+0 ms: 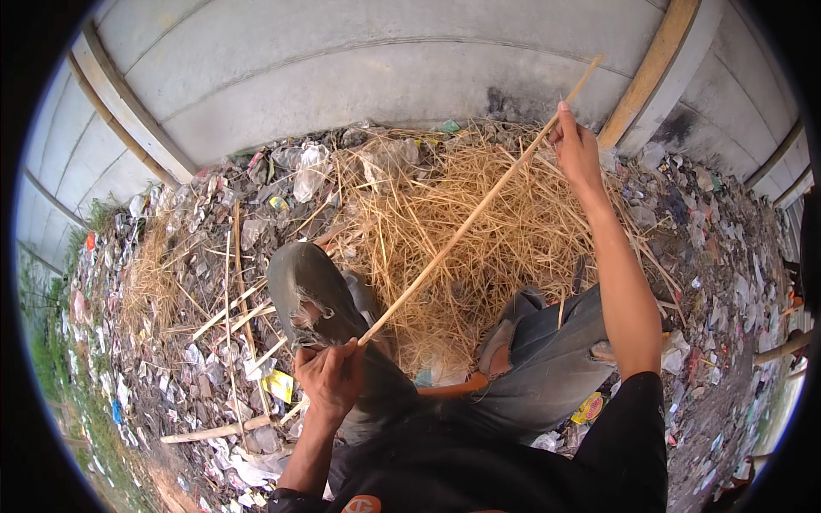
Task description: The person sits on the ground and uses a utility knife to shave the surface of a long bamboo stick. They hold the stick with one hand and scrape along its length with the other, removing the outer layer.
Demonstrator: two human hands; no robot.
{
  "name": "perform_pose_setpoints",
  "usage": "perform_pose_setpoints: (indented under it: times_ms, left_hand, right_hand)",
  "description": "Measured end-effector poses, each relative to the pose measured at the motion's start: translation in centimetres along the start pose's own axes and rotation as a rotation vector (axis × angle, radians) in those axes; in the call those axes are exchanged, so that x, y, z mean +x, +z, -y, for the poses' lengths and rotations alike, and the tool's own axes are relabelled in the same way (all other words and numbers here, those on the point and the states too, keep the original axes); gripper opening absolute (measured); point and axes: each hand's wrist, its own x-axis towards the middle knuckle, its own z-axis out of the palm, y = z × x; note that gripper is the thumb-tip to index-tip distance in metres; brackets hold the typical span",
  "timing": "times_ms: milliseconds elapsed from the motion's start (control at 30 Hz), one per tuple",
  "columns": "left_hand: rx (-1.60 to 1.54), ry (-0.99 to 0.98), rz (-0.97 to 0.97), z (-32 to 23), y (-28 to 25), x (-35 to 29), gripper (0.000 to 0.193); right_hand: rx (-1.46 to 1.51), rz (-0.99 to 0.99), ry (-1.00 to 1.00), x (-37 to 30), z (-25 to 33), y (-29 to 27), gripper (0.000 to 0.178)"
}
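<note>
A long, thin pale bamboo strip [466, 227] runs slantwise across the view, from near my left knee up toward the wall. My left hand [329, 379] is closed round its lower end in front of my left thigh. Far out at the upper right, my right hand [575, 150] pinches the strip near its other end, with the arm stretched forward. Beneath the strip lies a big heap of curly straw-coloured shavings [462, 231]. An orange-brown flat piece [453, 389] lies between my legs; its kind I cannot make out.
A grey concrete panel wall [359, 77] stands ahead, with a bamboo pole [650, 73] against its right post. Scattered plastic litter [727, 282] covers the ground. Several loose strips lie at left, beside a short stick [214, 430] and a smaller shavings pile [150, 286].
</note>
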Motion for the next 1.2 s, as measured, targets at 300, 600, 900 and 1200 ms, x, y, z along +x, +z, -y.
perform_pose_setpoints:
  times_ms: [300, 600, 900, 1200]
  left_hand:
    - [-0.248, -0.111, 0.132, -2.2, -0.4, 0.6, 0.014]
    - [-1.137, -0.585, 0.576, -4.4, 0.2, 5.0, 0.018]
    - [-1.156, -0.519, 0.46, -6.8, 3.8, 9.8, 0.025]
    - [-1.116, -0.325, 0.39, -8.2, 4.8, 16.2, 0.021]
  right_hand:
    - [0.617, 0.239, 0.035, -5.8, 6.4, 0.5, 0.033]
    - [0.758, 0.509, 0.081, -10.0, 8.0, 2.0, 0.024]
    - [0.874, 0.664, 0.098, -13.4, 7.9, 4.2, 0.017]
    - [0.89, 0.518, 0.057, -10.7, 9.1, 1.6, 0.019]
